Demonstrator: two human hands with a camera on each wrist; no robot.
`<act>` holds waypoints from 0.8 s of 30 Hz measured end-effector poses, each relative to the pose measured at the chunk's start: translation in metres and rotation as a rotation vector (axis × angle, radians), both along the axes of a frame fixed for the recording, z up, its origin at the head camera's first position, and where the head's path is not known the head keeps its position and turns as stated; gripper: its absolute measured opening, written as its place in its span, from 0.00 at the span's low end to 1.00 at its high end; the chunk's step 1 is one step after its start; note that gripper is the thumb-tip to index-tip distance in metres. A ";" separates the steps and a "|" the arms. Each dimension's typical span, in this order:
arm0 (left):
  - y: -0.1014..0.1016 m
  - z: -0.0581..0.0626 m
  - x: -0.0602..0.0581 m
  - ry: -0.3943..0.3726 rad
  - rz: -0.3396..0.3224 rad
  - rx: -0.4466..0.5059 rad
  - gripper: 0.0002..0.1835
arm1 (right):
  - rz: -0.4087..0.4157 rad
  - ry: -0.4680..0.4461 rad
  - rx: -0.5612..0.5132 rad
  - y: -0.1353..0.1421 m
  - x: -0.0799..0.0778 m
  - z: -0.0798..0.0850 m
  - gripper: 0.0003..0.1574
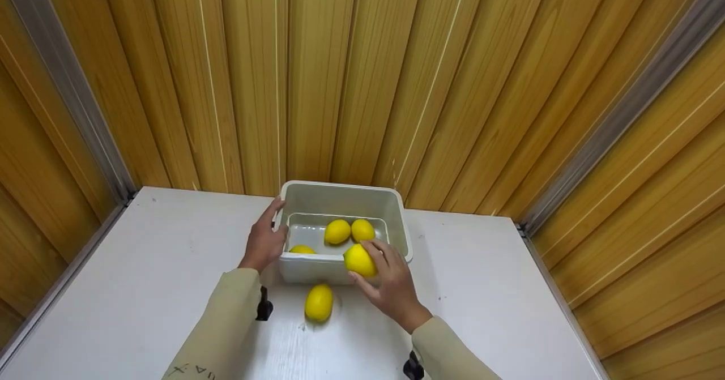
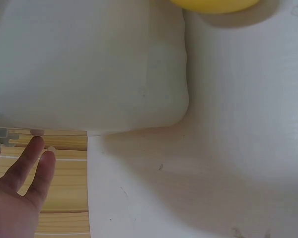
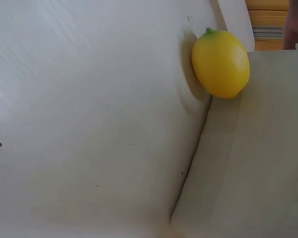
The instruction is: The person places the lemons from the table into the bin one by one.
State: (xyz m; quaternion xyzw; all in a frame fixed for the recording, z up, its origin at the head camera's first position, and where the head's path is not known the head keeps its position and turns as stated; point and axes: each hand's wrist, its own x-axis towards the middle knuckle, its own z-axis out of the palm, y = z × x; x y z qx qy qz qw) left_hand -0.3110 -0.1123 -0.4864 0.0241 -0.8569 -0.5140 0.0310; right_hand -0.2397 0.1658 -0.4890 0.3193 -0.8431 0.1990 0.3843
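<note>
A pale grey plastic bin [image 1: 340,194] stands on the white table. My left hand [image 1: 265,243] rests at the bin's left side, its fingers extended along the wall and the thumb by the rim; the left wrist view shows these fingers [image 2: 42,178] straight and spread. With fingertips and thumb, my right hand [image 1: 393,284] grips a yellow lemon [image 1: 359,261] over the bin's front rim. Inside lie two lemons side by side, one lemon [image 1: 337,232] left of the other lemon [image 1: 363,230]. A further lemon [image 1: 302,249] is partly hidden behind the front wall.
On the table [image 1: 487,312], another lemon [image 1: 319,303] lies just in front of the bin; its green-tipped end shows in the right wrist view. Wood-patterned panels [image 1: 317,85] rise close behind the bin, with more panels and metal posts at both sides.
</note>
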 end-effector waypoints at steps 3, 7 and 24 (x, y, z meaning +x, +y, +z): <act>0.000 0.000 -0.001 -0.010 -0.002 0.000 0.35 | -0.017 -0.008 0.006 0.000 -0.002 0.003 0.42; -0.001 -0.001 -0.001 -0.015 -0.005 0.000 0.35 | -0.035 -0.019 0.018 0.001 -0.004 0.007 0.42; 0.002 0.000 0.000 -0.021 0.000 0.008 0.35 | -0.102 -0.122 -0.070 0.002 -0.017 0.003 0.39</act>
